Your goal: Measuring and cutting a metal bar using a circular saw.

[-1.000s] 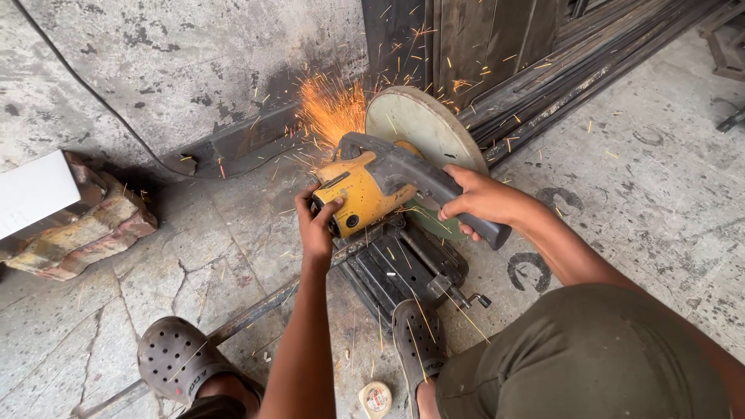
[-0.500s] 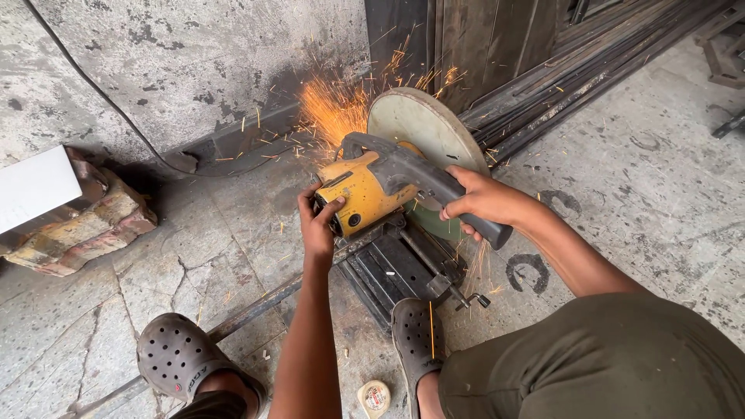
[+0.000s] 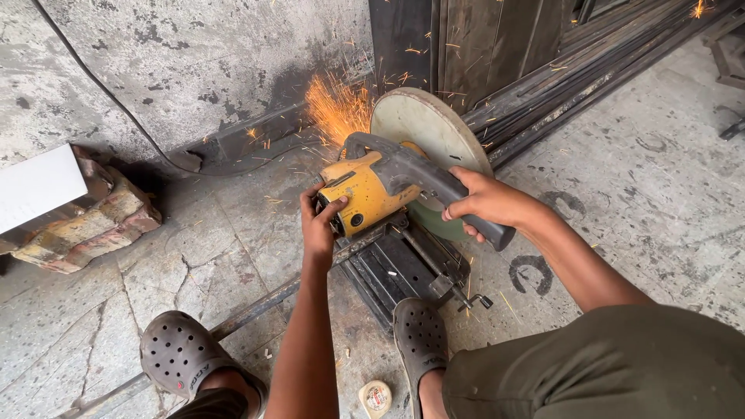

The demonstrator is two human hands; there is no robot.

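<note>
Chop saw (image 3: 372,194) under both hands.

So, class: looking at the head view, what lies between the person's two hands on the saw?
In the head view, the chop saw's yellow motor housing and grey handle lie between the left hand and right hand.
</note>
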